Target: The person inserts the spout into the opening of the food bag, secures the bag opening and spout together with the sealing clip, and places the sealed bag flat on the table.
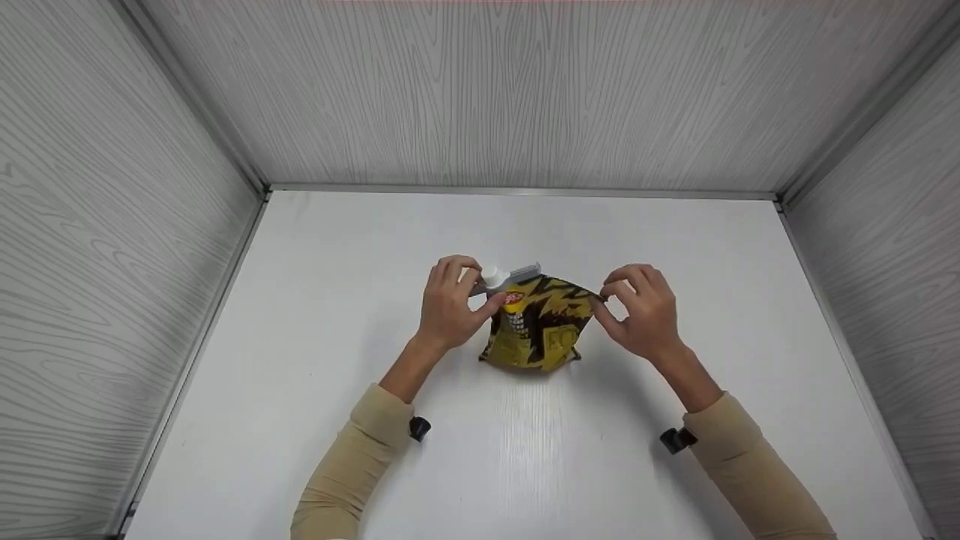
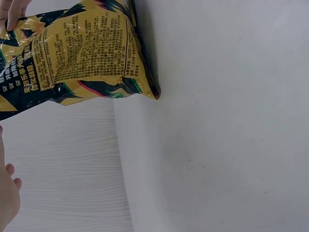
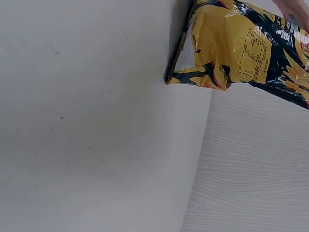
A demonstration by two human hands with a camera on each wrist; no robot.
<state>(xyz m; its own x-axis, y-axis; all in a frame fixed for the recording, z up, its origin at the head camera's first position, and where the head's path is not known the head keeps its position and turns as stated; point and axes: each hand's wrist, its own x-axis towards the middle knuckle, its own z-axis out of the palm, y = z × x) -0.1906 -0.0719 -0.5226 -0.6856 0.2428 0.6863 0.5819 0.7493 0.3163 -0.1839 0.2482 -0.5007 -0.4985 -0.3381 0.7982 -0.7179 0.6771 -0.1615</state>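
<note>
A glossy yellow and black printed bag stands on the table, its top edge slanting up between the two hands. My left hand pinches the bag's upper left corner along with a grey bag clip, which has a round white cap. The clip lies along the left part of the top edge. At the upper right corner, my right hand pinches the bag's edge between thumb and fingers. In the left wrist view the bag shows dense print. Only part of the left hand appears there.
The white table carries the bag. Grey wood-grain panels enclose it at the back, left and right. A small black device sits on the left sleeve, another device on the right sleeve.
</note>
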